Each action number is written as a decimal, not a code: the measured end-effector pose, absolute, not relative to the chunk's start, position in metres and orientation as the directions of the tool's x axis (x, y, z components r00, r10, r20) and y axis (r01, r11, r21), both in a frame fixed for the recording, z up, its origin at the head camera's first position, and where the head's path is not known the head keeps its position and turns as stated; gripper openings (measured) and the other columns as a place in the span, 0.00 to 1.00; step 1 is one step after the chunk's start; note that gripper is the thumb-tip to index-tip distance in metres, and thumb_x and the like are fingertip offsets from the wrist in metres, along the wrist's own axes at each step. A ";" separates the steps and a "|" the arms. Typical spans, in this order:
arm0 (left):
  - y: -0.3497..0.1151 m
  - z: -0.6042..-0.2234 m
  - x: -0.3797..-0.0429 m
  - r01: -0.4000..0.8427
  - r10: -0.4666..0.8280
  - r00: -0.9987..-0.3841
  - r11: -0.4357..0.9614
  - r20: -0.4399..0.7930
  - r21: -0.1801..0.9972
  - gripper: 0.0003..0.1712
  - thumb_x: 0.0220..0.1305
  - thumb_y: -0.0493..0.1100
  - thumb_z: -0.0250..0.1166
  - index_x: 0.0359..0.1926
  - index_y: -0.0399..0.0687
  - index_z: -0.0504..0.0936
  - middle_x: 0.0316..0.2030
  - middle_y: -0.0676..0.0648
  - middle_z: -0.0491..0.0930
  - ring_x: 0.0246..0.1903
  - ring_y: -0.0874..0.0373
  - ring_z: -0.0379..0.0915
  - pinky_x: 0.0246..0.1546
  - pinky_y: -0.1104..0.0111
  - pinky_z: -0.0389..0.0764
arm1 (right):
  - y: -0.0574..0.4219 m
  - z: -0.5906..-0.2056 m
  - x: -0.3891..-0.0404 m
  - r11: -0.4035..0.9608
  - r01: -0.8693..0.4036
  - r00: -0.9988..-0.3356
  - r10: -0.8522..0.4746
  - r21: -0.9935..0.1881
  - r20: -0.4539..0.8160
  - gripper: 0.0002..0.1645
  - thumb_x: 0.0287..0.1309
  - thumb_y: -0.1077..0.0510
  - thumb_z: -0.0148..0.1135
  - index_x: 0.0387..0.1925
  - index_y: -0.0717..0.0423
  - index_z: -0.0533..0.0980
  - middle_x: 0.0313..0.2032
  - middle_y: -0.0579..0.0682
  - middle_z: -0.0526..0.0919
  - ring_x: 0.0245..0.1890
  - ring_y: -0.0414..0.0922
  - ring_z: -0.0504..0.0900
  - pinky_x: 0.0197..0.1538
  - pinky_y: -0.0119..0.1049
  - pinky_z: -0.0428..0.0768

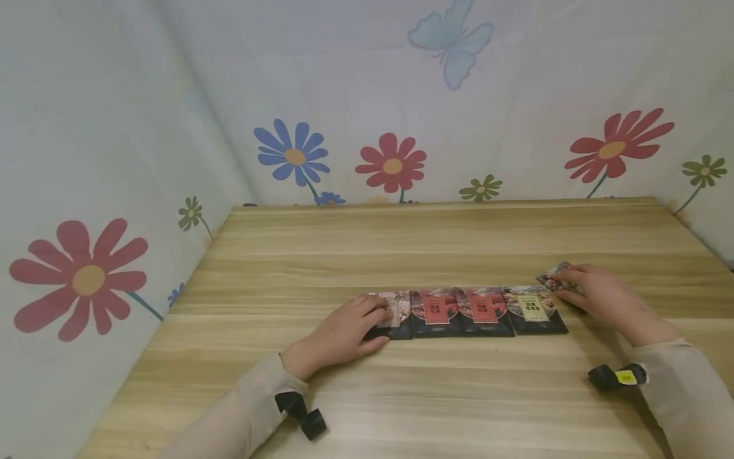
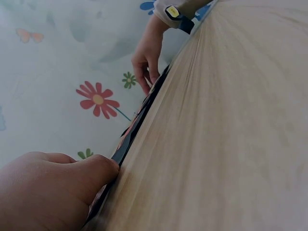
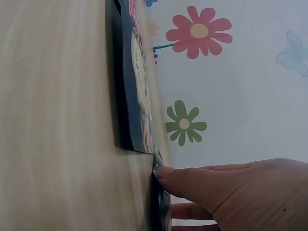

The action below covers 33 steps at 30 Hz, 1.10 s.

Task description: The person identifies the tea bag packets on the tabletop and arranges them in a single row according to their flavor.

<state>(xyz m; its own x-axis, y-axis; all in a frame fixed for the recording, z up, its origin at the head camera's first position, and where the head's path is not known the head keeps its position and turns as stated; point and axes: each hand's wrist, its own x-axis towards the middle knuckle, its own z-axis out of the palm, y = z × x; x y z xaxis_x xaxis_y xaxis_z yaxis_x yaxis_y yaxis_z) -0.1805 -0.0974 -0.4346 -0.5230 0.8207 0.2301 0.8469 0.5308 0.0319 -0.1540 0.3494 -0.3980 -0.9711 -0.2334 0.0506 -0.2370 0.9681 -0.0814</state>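
Note:
Flat dark tea sachets lie in a row on the table. My left hand rests over the left end of the pale pink-labelled sachet, thumb by its near edge. To its right come two red-labelled sachets, then a yellow-labelled sachet. With thumb and fingers, my right hand grips another sachet just past the row's right end, set askew at the far corner of the yellow-labelled one. Its label is mostly hidden. In the right wrist view the thumb presses on this sachet's edge.
The wooden table runs back to a white curtain printed with flowers and a butterfly. More curtain hangs along the left side. Black straps with small devices are on both wrists.

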 end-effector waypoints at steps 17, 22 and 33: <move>-0.098 -0.433 -0.179 0.847 0.817 -0.523 0.529 0.242 0.046 0.23 0.65 0.55 0.60 0.55 0.49 0.78 0.56 0.46 0.76 0.57 0.52 0.71 0.61 0.62 0.74 | 0.341 -0.388 -0.150 0.988 -0.146 -0.988 -0.148 -0.057 -0.046 0.23 0.58 0.51 0.64 0.48 0.65 0.78 0.42 0.71 0.79 0.39 0.65 0.81 0.39 0.59 0.80; -0.098 -0.434 -0.179 0.850 0.819 -0.518 0.526 0.247 0.041 0.22 0.65 0.55 0.60 0.55 0.50 0.78 0.56 0.47 0.76 0.57 0.53 0.71 0.61 0.62 0.74 | 0.340 -0.386 -0.147 0.987 -0.152 -0.987 -0.155 -0.061 -0.046 0.22 0.57 0.51 0.64 0.45 0.65 0.79 0.40 0.69 0.81 0.39 0.64 0.81 0.39 0.58 0.80; -0.096 -0.434 -0.180 0.848 0.817 -0.521 0.528 0.245 0.043 0.22 0.65 0.55 0.60 0.55 0.49 0.78 0.57 0.46 0.76 0.57 0.53 0.71 0.61 0.62 0.74 | 0.338 -0.383 -0.141 0.987 -0.155 -0.987 -0.156 -0.029 -0.035 0.20 0.55 0.50 0.66 0.41 0.64 0.80 0.38 0.66 0.83 0.38 0.64 0.82 0.38 0.58 0.80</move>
